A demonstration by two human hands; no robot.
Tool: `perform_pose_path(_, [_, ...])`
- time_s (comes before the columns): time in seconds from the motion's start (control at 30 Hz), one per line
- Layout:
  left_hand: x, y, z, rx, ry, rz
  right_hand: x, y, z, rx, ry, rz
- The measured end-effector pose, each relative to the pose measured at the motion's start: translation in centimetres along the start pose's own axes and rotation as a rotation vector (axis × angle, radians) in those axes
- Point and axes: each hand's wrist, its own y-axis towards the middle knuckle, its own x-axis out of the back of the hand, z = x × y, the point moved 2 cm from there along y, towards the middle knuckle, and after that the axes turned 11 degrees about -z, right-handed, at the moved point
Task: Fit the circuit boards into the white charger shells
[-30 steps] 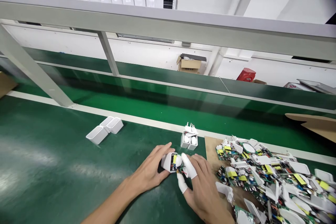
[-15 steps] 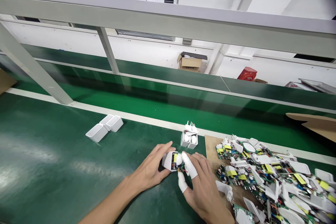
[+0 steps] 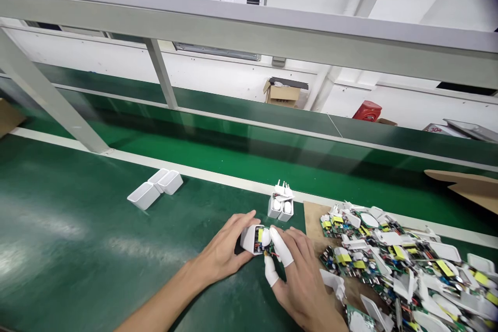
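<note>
My left hand [image 3: 229, 244] grips a white plastic charger housing [image 3: 249, 240] from its left side, thumb below and fingers above. A circuit board [image 3: 261, 236] with a yellow part and a white round pad sits partly inside the housing's open end. My right hand [image 3: 291, 264], with white cots on thumb and forefinger, pinches the board's outer end. Just beyond the hands stand two filled white housings [image 3: 280, 207] side by side, with pronged plug caps [image 3: 285, 190] on top. To the left lie several white housings [image 3: 150, 192], close together on the green bench.
A heap of circuit boards and white plug caps [image 3: 400, 259] covers a brown board [image 3: 313, 220] at the right. A pale rail [image 3: 218, 176] edges the bench before a green belt [image 3: 249, 150]. A grey frame post [image 3: 58, 98] rises at the left; a cardboard piece [image 3: 467, 187] lies far right.
Hardly anything differs. Both hands keep their hold on the housing and board, and the camera view has shifted very slightly.
</note>
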Motion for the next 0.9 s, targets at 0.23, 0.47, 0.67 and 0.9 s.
perform_pose_path(0.23, [-0.1, -0.2, 0.1, -0.006, 0.007, 0.0, 0.0, -0.1, -0.1, 0.023, -0.01, 0.004])
perform_pose_path(0.47, [-0.2, -0.6, -0.2, -0.003, -0.023, 0.051, -0.1, -0.5, -0.2, -0.007, 0.076, 0.017])
perform_pose_path(0.67, [-0.2, -1.1, -0.3, 0.086, -0.045, 0.134, 0.4, -0.1, -0.9, -0.314, 0.365, 0.022])
perform_pose_path(0.9, [0.5, -0.2, -0.5, 0.268, -0.195, 0.062, -2.1, -0.7, -0.8, -0.228, 0.485, 0.103])
